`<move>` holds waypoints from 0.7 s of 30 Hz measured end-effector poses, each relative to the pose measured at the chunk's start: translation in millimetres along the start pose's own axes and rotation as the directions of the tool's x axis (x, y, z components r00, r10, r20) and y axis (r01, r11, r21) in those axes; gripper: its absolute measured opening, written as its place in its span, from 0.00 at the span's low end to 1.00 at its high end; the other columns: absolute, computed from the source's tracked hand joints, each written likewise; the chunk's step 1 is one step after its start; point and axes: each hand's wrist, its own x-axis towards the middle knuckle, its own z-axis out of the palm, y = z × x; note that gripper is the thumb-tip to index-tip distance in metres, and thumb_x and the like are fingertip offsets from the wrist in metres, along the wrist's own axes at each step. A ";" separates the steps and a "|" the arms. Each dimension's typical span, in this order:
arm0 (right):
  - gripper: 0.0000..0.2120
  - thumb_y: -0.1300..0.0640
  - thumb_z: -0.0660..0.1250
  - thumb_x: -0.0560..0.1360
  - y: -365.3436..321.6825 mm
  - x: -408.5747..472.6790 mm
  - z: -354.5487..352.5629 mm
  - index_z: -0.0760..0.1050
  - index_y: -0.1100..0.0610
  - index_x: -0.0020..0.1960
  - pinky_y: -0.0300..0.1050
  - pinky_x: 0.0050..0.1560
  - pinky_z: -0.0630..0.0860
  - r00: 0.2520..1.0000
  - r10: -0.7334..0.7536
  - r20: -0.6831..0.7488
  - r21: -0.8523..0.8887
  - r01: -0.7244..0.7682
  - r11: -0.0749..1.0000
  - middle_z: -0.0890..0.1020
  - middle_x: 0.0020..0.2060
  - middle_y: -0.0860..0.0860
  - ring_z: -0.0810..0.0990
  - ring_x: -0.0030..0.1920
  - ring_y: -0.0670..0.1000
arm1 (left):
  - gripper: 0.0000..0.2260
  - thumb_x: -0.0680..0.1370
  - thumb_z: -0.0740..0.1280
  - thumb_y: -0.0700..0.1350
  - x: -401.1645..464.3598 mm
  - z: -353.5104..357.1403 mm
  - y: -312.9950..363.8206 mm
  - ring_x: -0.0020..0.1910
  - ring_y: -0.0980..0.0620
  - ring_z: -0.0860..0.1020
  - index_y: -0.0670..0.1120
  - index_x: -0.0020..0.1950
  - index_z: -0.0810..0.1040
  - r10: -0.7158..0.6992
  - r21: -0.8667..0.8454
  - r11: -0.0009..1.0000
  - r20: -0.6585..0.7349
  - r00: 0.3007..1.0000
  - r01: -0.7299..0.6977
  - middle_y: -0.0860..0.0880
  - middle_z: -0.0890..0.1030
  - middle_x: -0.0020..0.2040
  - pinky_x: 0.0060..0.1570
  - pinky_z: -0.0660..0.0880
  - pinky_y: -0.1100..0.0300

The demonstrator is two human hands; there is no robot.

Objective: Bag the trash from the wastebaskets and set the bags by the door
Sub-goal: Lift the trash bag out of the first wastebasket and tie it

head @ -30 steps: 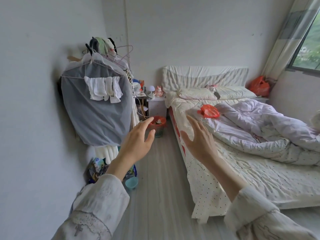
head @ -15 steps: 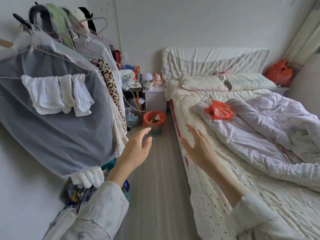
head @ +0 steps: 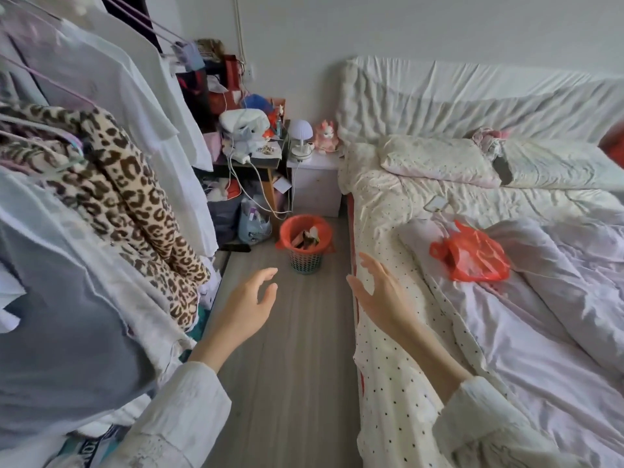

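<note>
Reaching toward the mesh wastebasket at frame centre, lined with an orange bag holding trash, left hand and right hand both empty, fingers loosely spread. Next, likely gathering that liner's rim. Hemmed in by hanging clothes at left, bed at right bearing a loose orange bag.

both arms reach forward in loose white sleeves, forearms bare. the left hand is held palm inward with fingers loosely curved, holding nothing. the right hand faces it, fingers spread and relaxed.
</note>
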 end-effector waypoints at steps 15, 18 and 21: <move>0.27 0.45 0.57 0.78 89.2 385.1 73.9 0.57 0.51 0.74 0.45 0.68 0.64 0.958 0.171 0.230 0.046 -0.186 0.981 0.67 0.71 0.49 0.66 0.71 0.49 | 0.16 0.79 0.57 0.42 392.4 57.7 -83.3 0.66 0.50 0.70 0.45 0.67 0.68 -0.287 -0.131 0.944 0.138 0.948 0.304 0.45 0.73 0.66 0.60 0.64 0.63; 0.27 0.45 0.57 0.78 111.8 446.3 90.1 0.57 0.51 0.74 0.46 0.68 0.65 0.938 0.219 0.269 0.040 -0.238 0.970 0.68 0.70 0.50 0.67 0.70 0.50 | 0.15 0.79 0.57 0.42 448.0 75.6 -99.9 0.66 0.50 0.70 0.45 0.66 0.69 -0.351 -0.126 0.917 0.193 0.916 0.378 0.46 0.74 0.65 0.63 0.66 0.59; 0.27 0.46 0.57 0.78 142.3 507.3 118.1 0.57 0.52 0.74 0.46 0.68 0.65 0.908 0.263 0.327 0.005 -0.280 0.960 0.69 0.70 0.51 0.68 0.70 0.51 | 0.16 0.80 0.56 0.42 496.9 99.2 -124.4 0.66 0.50 0.70 0.45 0.67 0.68 -0.431 -0.119 0.876 0.243 0.869 0.468 0.45 0.73 0.65 0.60 0.64 0.63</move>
